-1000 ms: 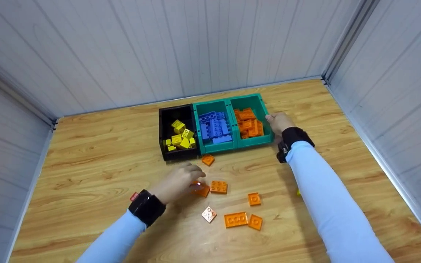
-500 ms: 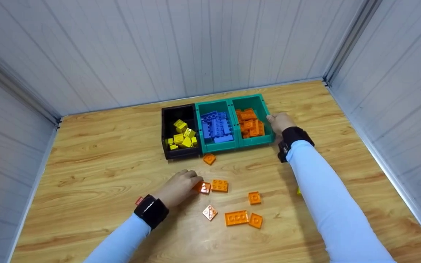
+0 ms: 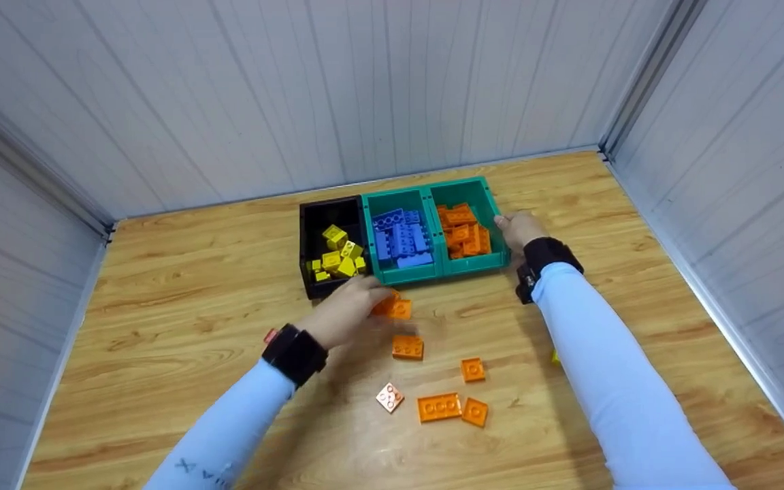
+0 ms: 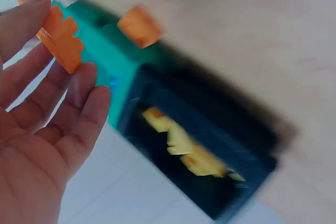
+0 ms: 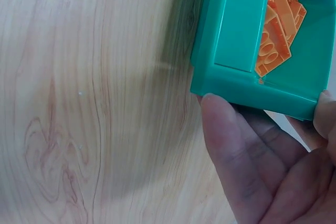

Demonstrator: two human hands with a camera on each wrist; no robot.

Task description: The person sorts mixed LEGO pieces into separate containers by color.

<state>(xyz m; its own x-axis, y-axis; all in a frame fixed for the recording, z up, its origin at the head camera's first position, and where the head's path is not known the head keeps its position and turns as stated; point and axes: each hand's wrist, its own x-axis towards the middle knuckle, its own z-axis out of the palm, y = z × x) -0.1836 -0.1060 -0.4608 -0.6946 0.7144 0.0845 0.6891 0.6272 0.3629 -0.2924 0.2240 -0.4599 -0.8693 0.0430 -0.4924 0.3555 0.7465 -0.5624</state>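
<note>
My left hand (image 3: pixel 344 309) is raised over the table just in front of the bins. It pinches an orange toy building brick (image 4: pixel 64 38) with a studded edge between thumb and fingers. Another orange brick (image 4: pixel 139 27) lies on the table by the bins, partly covered in the head view. My right hand (image 3: pixel 521 230) grips the outer wall of the right green bin (image 5: pixel 236 24); the thumb is at the rim, with fingers under its edge. Orange bricks (image 3: pixel 459 231) lie inside that bin. The middle green bin (image 3: pixel 402 275) holds blue bricks (image 3: pixel 402 238), and the black bin (image 3: pixel 303 248) holds yellow ones (image 3: pixel 332 261).
Loose orange bricks lie on the wooden table (image 3: pixel 181 299): a studded one (image 3: pixel 407 348), a long one (image 3: pixel 439 407), small squares (image 3: pixel 472 369) and a glossy one (image 3: pixel 390 397). A yellow piece (image 3: pixel 555 358) shows beside the right sleeve. Pale panels (image 3: pixel 337 88) stand behind and at both sides.
My left hand has picked up the orange brick beside the studded one and carried it away from me, toward the bins. My right hand has stayed on the green bin.
</note>
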